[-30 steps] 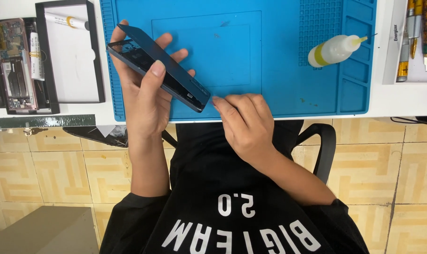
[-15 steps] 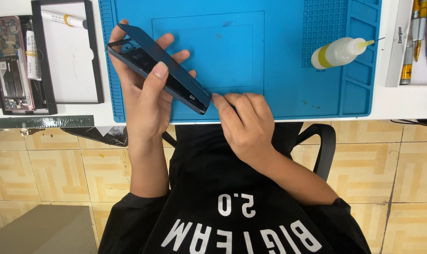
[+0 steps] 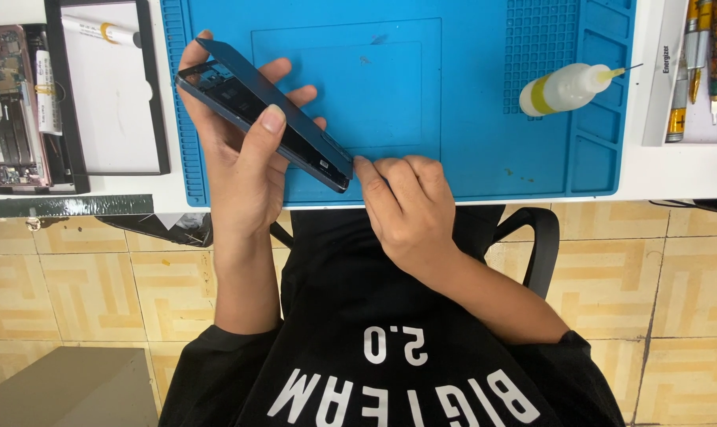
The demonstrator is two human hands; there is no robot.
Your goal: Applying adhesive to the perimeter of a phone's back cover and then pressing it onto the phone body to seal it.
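Phone parts fill the far left of the bench: an opened handset (image 3: 11, 103) with its boards showing lies in a black tray, and beside it a second black tray (image 3: 109, 87) holds a white sheet and a small white tube (image 3: 98, 30). Next comes the blue work mat (image 3: 469, 95), and over its near left corner the left hand (image 3: 244, 170) grips a dark blue phone frame (image 3: 267, 122). The frame is tilted, one end high toward the mat's back, the other low by the table edge; the thumb presses its near rim and the other fingers curl around the far side, so this hand is closed firmly on it. The right hand (image 3: 410, 213) sits just right of the frame's low end, fingers bunched narrow with the tips touching that corner; whether they pinch a small tool or part I cannot tell. Working that corner well seems to call for a steady left grip by the rims, not the inner face, and light, controlled fingertip pressure, as thin frames probably bend or slip easily. Further right a clear squeeze bottle (image 3: 568, 87) with a yellow band lies on its side on the mat, nozzle pointing right, well apart from both hands. At the far right, a white tray (image 3: 667, 95) carries a row of hand tools (image 3: 702, 47).
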